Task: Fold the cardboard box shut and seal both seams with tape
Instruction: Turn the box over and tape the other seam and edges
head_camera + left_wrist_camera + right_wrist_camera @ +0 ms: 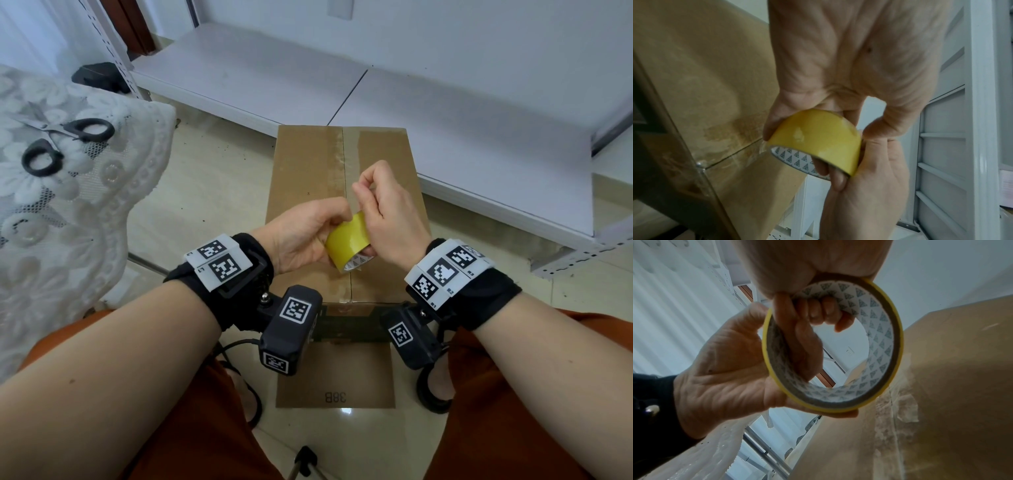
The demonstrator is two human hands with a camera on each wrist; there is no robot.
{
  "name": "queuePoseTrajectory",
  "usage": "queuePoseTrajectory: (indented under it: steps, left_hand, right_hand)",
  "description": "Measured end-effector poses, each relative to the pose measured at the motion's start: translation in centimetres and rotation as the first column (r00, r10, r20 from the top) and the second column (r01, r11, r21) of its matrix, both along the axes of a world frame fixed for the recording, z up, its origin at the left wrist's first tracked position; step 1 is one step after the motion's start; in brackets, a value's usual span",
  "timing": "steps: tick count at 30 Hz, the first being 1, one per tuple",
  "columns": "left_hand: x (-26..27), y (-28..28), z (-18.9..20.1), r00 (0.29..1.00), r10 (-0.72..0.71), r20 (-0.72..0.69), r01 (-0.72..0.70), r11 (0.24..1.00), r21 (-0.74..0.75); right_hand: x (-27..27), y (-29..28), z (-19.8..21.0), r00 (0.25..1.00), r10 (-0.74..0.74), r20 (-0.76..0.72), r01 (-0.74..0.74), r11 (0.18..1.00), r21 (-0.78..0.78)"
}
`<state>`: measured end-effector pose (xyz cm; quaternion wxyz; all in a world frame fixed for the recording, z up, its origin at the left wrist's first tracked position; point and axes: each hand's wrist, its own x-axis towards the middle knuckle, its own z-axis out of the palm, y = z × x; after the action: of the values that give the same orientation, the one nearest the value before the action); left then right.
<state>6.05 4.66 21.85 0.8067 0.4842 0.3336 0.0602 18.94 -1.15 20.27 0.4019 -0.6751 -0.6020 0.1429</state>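
Observation:
The brown cardboard box [308,164] lies on the floor between my knees with its top flaps folded shut. Its centre seam [343,161] carries a strip of clear tape and torn paper marks. Just above the near half of the box, both hands hold a yellow tape roll [347,240]. My left hand [301,233] grips the roll from the left, fingers under its rim. My right hand [387,212] hooks its lower fingers [824,313] into the printed core [879,331]. Its thumb and forefinger are pinched together above the roll. Whether they hold a tape end is hidden.
Black-handled scissors [65,137] lie on a white lace cloth [85,205] at my left. White shelf boards [445,120] lie on the floor behind and right of the box. A metal shelf frame [978,113] stands nearby. My orange-clad legs flank the box.

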Motion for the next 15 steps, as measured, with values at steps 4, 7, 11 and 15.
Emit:
queuePoseTrajectory:
  steps: [4,7,11,15]
  left_hand:
    - [-0.03,-0.01,-0.07,1.0,0.014,-0.02,-0.013,1.0,0.007]
    - [-0.02,-0.06,0.02,1.0,0.003,-0.025,-0.003,1.0,-0.004]
    - [-0.04,-0.09,0.17,1.0,-0.003,0.0,0.003,1.0,-0.028]
    - [-0.04,-0.04,-0.03,1.0,0.005,-0.016,-0.005,1.0,-0.008]
  right_hand:
    - [-0.01,0.0,-0.06,1.0,0.011,-0.004,-0.011,1.0,-0.004]
    - [0.02,0.06,-0.1,1.0,0.007,0.002,-0.007,1.0,0.001]
    - [0.14,0.06,-0.05,1.0,0.001,0.004,-0.001,1.0,0.006]
    - [0.13,-0.02,-0.09,1.0,0.016,-0.007,-0.016,1.0,-0.014]
